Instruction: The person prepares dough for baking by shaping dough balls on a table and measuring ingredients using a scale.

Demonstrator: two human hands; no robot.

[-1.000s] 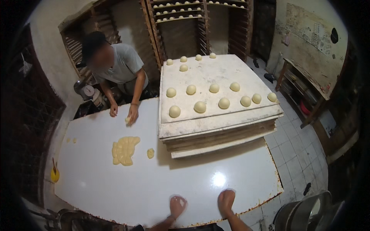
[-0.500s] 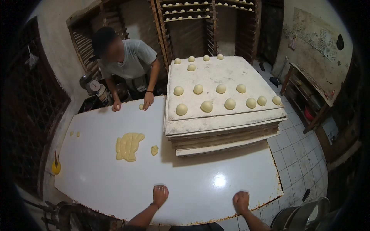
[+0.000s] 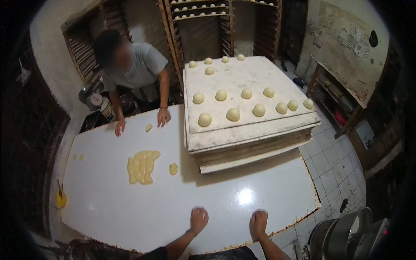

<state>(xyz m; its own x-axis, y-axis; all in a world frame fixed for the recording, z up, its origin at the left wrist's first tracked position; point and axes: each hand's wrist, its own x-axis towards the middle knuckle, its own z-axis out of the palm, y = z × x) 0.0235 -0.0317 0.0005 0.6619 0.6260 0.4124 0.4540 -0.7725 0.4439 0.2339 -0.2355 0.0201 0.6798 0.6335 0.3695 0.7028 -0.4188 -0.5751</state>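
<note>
white worktop (image 3: 108, 208) supported the board stack (image 3: 255, 130), which carried round dough balls (image 3: 233, 114) on top. on the near side of the stack, the left hand (image 3: 199, 220) and right hand (image 3: 259, 223) were curled narrow over the worktop; whether either enclosed anything could not be told. left of the stack lay the segmented dough slab (image 3: 142, 168), with a small dough piece (image 3: 173, 169) between them.

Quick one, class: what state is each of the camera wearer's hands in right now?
Left hand: curled, palm side hidden; cannot tell if it holds anything.
Right hand: also curled, palm hidden; contents cannot be told.
</note>
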